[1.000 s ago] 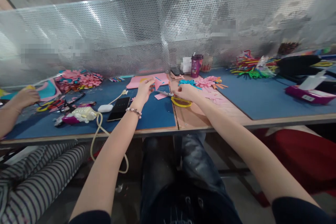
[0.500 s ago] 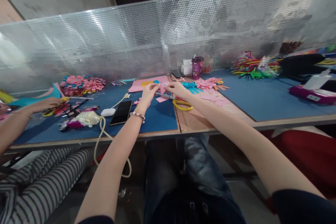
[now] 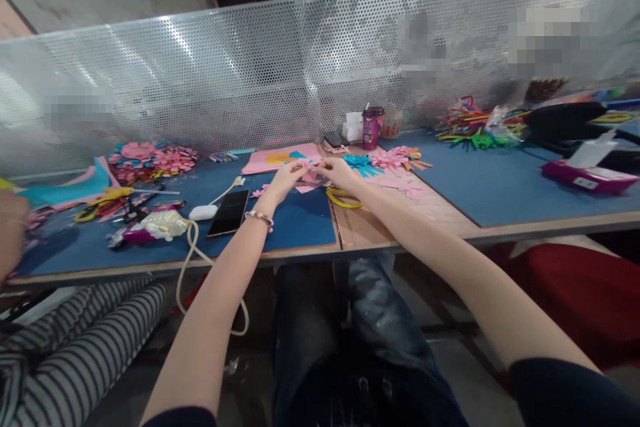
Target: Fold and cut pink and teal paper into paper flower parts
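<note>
— Right hand (image 3: 339, 173) has left the yellow-handled scissors (image 3: 340, 203) and joined the left hand (image 3: 289, 180); at far left, a co-worker's arm (image 3: 11, 227) has shifted toward the edge of view.

— And the setting, widest first?

— Behind the work stands a perforated metal screen (image 3: 210, 80). Before it runs a long table (image 3: 293, 230), blue-topped on either side of a brown strip (image 3: 363, 232).

— What lies across it?

— Left, a heap (image 3: 150, 161) of pink and blue cuttings; beyond the hands, pink sheets (image 3: 256, 161) bearing yellow and blue pieces. Pink fringe (image 3: 390, 158) and blue fringe (image 3: 360, 163) sit just right of the hands, near a purple cup (image 3: 371, 130).

— The scissors?

— Lying on the near side of the right wrist, blades largely hidden. A dark phone (image 3: 229, 213) rests left of the wrist wearing a beaded bracelet (image 3: 260, 219).

— And the smallest item?

— One pink piece (image 3: 311, 172), held between the two hands over the table. Left fingers pinch one side, right thumb and forefinger the other; its outline is too blurred to tell.
</note>
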Demonstrator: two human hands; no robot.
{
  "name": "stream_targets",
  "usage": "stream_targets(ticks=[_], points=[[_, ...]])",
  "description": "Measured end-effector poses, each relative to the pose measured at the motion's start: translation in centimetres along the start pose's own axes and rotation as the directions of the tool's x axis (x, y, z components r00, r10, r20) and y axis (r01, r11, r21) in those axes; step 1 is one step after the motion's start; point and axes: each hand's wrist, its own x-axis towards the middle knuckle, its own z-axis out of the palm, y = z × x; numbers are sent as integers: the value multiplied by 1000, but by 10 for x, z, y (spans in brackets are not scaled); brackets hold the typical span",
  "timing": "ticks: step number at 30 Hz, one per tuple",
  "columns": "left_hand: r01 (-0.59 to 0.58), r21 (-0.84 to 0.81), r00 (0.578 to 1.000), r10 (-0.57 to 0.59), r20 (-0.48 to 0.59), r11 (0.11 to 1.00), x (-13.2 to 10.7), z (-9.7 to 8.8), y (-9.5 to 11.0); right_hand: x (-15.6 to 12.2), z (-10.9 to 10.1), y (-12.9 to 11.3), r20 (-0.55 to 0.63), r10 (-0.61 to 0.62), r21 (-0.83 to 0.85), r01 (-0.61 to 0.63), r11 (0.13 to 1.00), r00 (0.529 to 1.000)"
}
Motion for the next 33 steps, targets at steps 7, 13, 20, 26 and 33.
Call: stream_targets(ticks=[7,13,20,26,33], points=[[14,1,1000,-14,-20,1000,0,1,3,-6,-6,-3,-2,63,151,-61,987,998],[46,-37,998,-47,-43,998,3,-2,-1,-12,-4,-16,-27,17,6,-17,1000,999],[35,-56,999,-36,-25,998,2,-4,0,-10,-11,-9,165,-126,-168,154,974,978],[40,-90,998,-43,-39,995,0,-3,3,-12,-12,-13,123,-178,-166,197,966,976],[-12,-79,1000,13,22,997,-2,1,7,-11,-11,-13,-34,-109,-163,102,981,993]])
